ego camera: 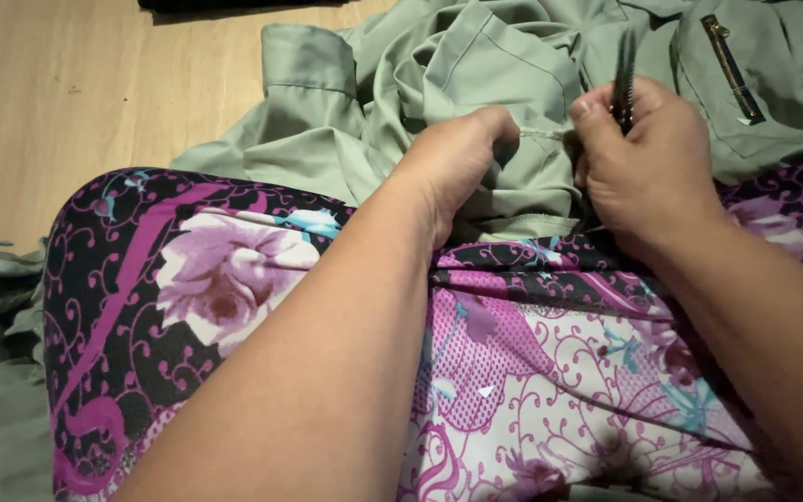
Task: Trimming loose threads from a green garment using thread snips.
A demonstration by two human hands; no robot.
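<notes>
Fingers of the left hand (457, 158) are pinching the sage-green garment (476, 84) taut on the lap, while the right hand (648, 163) is gripping small dark snips (623, 79); keeping that seam stretched seems wise.

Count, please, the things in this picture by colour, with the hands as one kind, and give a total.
Pale green fabric garment with a brass zipper: 1
Purple, black and white flowered cloth over the lap: 1
Small dark metal tool, held in the right hand: 1
Bare hands, left hand and right hand: 2
Total: 5
</notes>
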